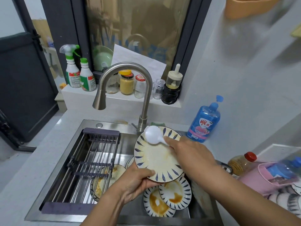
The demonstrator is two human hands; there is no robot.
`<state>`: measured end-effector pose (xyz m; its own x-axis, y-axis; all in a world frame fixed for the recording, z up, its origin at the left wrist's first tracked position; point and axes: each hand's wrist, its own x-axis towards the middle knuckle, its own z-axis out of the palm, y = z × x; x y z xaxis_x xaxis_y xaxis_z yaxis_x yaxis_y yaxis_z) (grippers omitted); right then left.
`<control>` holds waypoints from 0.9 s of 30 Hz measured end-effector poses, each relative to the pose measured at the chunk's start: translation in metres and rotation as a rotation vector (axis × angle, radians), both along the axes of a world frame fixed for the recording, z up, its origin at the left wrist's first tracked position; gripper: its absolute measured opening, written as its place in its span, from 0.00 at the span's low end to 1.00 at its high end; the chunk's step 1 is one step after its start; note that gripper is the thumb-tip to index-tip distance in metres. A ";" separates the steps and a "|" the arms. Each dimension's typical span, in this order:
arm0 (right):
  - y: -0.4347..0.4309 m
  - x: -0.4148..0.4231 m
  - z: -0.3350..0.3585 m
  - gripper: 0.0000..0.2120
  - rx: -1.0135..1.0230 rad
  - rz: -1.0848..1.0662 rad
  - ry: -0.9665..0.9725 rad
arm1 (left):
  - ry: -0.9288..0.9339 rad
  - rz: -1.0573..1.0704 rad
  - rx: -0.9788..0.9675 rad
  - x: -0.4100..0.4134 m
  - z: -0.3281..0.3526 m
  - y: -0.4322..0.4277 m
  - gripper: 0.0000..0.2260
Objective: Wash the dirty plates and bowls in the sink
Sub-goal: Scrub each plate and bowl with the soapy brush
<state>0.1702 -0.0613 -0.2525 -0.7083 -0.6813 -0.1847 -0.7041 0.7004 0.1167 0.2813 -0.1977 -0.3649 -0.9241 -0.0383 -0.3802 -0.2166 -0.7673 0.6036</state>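
My left hand (136,185) grips the near rim of a cream plate with blue leaf marks (156,158), held tilted above the steel sink (68,160). My right hand (187,152) holds a white plastic spoon (154,134) by its handle; the spoon's bowl lies at the plate's far rim. Below in the basin lie two plates with brown sauce stains (176,194) (157,204). Another stained plate (105,178) lies partly under the drying rack.
A grey roll-out drying rack (91,162) spans the sink's left half. The curved faucet (123,82) stands behind the plate. Blue dish soap bottle (204,123) at right, pink holder (268,176) and oil bottle (242,162) nearer. Jars and spray bottles line the window sill.
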 end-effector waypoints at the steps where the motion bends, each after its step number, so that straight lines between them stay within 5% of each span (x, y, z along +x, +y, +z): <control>1: 0.004 -0.005 0.002 0.32 0.017 -0.034 0.041 | -0.006 0.029 0.002 0.000 -0.002 0.000 0.21; 7: 0.032 -0.001 -0.009 0.16 0.103 -0.104 -0.127 | -0.057 0.227 -0.043 -0.006 -0.010 -0.011 0.20; 11: 0.026 0.017 -0.022 0.13 -0.012 -0.020 -0.307 | -0.118 0.253 -0.155 -0.014 -0.004 -0.009 0.22; 18: 0.050 -0.015 -0.023 0.21 0.024 -0.088 0.027 | -0.163 0.242 -0.231 -0.016 -0.004 -0.015 0.17; 21: 0.046 -0.025 -0.023 0.17 -0.277 -0.149 -0.010 | -0.200 0.234 -0.206 -0.017 -0.004 -0.012 0.15; 27: 0.032 -0.023 -0.032 0.14 -0.927 -0.653 -0.693 | -0.244 0.208 -0.010 -0.013 0.006 -0.016 0.18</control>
